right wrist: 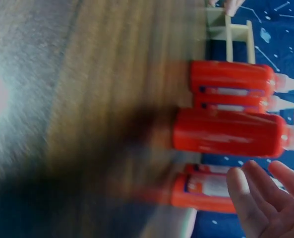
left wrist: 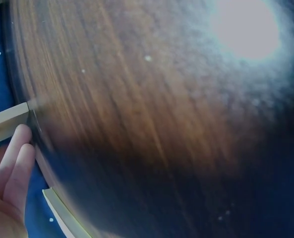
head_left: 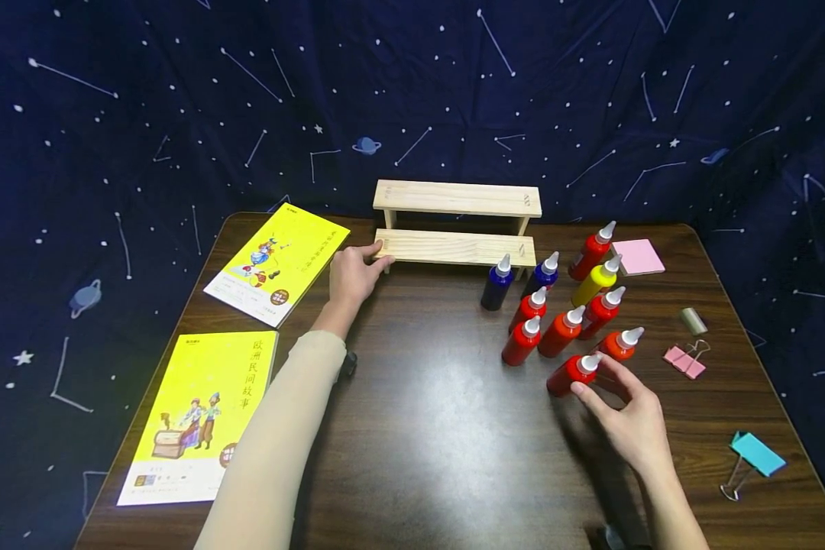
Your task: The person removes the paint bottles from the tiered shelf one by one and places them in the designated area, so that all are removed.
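At the far side of the table stands a two-step wooden shelf [head_left: 454, 246]. My left hand [head_left: 352, 276] holds the left end of its lower board, thumb at the front edge; in the left wrist view, its fingers [left wrist: 19, 161] reach the pale wood [left wrist: 10, 124]. My right hand [head_left: 634, 424] is around the cap end of the nearest red squeeze bottle [head_left: 569, 377], thumb and fingers spread on either side. In the right wrist view this bottle [right wrist: 228, 131] stands upright, with a small gap to the fingers [right wrist: 238, 186]. More red bottles [head_left: 521, 345] stand beside it.
Two blue bottles [head_left: 497, 286] and a yellow one [head_left: 594, 284] stand near the shelf. Two yellow books [head_left: 199, 405] lie at left. At right are a pink note pad [head_left: 638, 257], a small pale piece [head_left: 693, 321], a pink binder clip [head_left: 684, 361] and a teal one [head_left: 758, 452].
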Available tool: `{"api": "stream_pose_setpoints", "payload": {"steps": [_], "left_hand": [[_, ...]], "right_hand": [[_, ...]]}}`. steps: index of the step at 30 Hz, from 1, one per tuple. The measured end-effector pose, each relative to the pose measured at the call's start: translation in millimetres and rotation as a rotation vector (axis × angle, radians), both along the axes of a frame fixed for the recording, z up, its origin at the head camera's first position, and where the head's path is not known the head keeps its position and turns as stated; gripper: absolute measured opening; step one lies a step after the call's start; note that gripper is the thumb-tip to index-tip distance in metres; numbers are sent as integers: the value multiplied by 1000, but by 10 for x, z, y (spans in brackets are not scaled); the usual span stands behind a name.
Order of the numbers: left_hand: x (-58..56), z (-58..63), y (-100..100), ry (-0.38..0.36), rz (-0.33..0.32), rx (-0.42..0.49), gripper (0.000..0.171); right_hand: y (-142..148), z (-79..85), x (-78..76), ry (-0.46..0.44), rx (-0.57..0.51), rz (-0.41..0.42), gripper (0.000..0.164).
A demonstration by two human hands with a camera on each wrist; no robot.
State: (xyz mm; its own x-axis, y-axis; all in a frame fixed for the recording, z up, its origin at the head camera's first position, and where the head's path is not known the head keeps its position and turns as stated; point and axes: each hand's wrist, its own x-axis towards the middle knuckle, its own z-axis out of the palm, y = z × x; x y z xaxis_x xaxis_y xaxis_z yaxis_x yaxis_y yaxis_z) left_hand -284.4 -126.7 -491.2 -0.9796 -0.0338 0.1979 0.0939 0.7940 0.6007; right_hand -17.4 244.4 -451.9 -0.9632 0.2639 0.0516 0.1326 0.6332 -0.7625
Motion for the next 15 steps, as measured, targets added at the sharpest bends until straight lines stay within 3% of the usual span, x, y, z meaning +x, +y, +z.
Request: {"api": "stream_pose_setpoints", "payload": {"steps": [4, 8, 11, 15], "left_hand": [[2, 15, -24, -12, -2, -20, 53], [21, 83, -54, -52, -34, -56, 53], [73, 205, -85, -84, -87, -87, 57], [192, 463, -146, -56, -134, -112, 66]], "right_hand": [[-1, 160, 76, 74, 32, -88, 51], [46, 400, 66, 280, 68, -133, 41], [132, 573, -37, 431, 136, -96, 41], [269, 731, -295, 471, 283, 33, 49]]}}
